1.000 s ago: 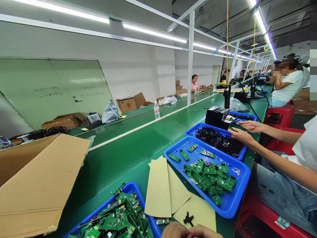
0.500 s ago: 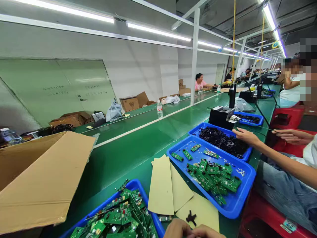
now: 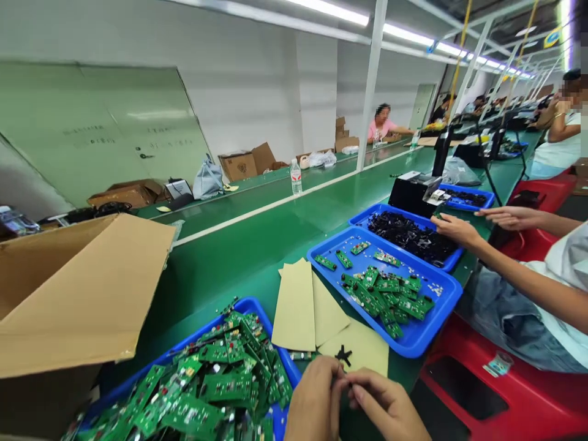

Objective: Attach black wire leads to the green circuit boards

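My left hand point(image 3: 313, 401) and my right hand point(image 3: 384, 407) meet at the bottom edge, fingertips pinched together on a small dark part I cannot make out. Just beyond them a small black plastic piece point(image 3: 342, 354) lies on tan card sheets point(image 3: 307, 310). Left of my hands a blue tray point(image 3: 250, 307) is heaped with green circuit boards point(image 3: 215, 386).
A co-worker's hands point(image 3: 454, 229) reach over a blue tray of black parts point(image 3: 410, 235); a nearer blue tray point(image 3: 416, 337) holds more green boards. An open cardboard box point(image 3: 78, 294) stands at left. Red stools point(image 3: 500, 398), a water bottle point(image 3: 296, 177) and a black device point(image 3: 411, 191) are around.
The view has tilted down, so my hands show more fully. The co-worker's far hand moved off to the right, away from the black parts tray.
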The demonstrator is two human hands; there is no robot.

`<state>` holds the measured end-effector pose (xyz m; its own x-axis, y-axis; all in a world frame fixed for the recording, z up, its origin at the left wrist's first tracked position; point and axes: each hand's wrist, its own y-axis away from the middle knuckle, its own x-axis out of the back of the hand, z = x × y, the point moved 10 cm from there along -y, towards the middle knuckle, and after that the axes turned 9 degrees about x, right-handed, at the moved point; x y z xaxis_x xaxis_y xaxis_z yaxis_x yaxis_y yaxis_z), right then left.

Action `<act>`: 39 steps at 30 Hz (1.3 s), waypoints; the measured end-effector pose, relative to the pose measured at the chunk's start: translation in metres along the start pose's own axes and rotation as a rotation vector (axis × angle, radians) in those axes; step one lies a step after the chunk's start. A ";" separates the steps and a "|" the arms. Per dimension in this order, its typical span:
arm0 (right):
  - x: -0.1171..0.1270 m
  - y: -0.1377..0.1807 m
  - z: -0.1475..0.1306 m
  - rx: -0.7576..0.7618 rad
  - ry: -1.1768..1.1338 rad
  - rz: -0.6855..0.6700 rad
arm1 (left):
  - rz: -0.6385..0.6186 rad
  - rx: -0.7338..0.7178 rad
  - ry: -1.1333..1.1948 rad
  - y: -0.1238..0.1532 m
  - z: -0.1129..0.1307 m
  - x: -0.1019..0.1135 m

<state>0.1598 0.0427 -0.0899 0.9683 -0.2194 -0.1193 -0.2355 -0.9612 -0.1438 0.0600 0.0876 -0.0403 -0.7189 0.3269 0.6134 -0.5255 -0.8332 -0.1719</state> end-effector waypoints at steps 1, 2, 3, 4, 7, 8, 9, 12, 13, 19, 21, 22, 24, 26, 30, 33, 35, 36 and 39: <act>0.004 0.002 -0.005 0.008 0.012 0.034 | 0.000 -0.020 0.005 0.001 0.006 0.001; 0.007 0.005 -0.008 0.004 0.023 0.063 | -0.001 -0.035 0.002 0.002 0.011 0.001; 0.009 0.007 -0.011 0.000 0.033 0.090 | -0.015 -0.038 -0.009 0.003 0.016 0.001; 0.011 0.009 -0.013 -0.005 0.039 0.104 | -0.034 -0.035 -0.024 0.003 0.019 0.001; 0.012 0.013 -0.017 0.005 0.056 0.101 | -0.106 -0.013 -0.062 0.002 0.028 -0.001; 0.012 0.013 -0.018 0.013 0.064 0.094 | -0.121 -0.009 -0.068 0.002 0.030 -0.001; 0.012 0.014 -0.019 0.024 0.074 0.089 | -0.129 -0.006 -0.071 0.001 0.031 0.000; 0.012 0.013 -0.023 0.066 0.106 0.069 | -0.135 0.000 -0.061 0.001 0.033 0.002; 0.011 0.013 -0.025 0.079 0.119 0.061 | -0.137 0.006 -0.054 0.001 0.032 0.002; 0.006 0.015 -0.044 0.251 0.278 0.029 | -0.069 0.168 0.164 -0.001 0.016 0.011; 0.001 0.017 -0.051 0.313 0.352 0.001 | -0.040 0.285 0.307 -0.002 0.005 0.014; -0.001 0.018 -0.053 0.333 0.387 -0.011 | -0.048 0.341 0.387 -0.002 0.001 0.013; -0.005 0.019 -0.055 0.361 0.433 -0.031 | -0.118 0.429 0.542 -0.002 -0.001 0.005; -0.009 0.021 -0.057 0.383 0.432 -0.043 | -0.201 0.486 0.662 -0.002 0.001 -0.003; -0.009 0.022 -0.059 0.417 0.434 -0.024 | -0.262 0.596 0.802 0.000 0.000 -0.011; -0.006 0.021 -0.059 0.405 0.470 -0.020 | -0.298 0.646 0.845 0.002 -0.002 -0.016; -0.003 0.020 -0.057 0.388 0.505 -0.040 | -0.298 0.651 0.833 0.002 -0.003 -0.016; 0.000 0.020 -0.058 0.383 0.531 -0.043 | -0.294 0.649 0.809 0.001 -0.003 -0.015; 0.014 0.018 -0.061 0.393 0.638 -0.024 | -0.306 0.636 0.638 0.000 -0.001 -0.015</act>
<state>0.1744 0.0123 -0.0344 0.8056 -0.3687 0.4637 -0.1105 -0.8626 -0.4937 0.0703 0.0830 -0.0499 -0.8028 0.5962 -0.0062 -0.5210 -0.6964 0.4936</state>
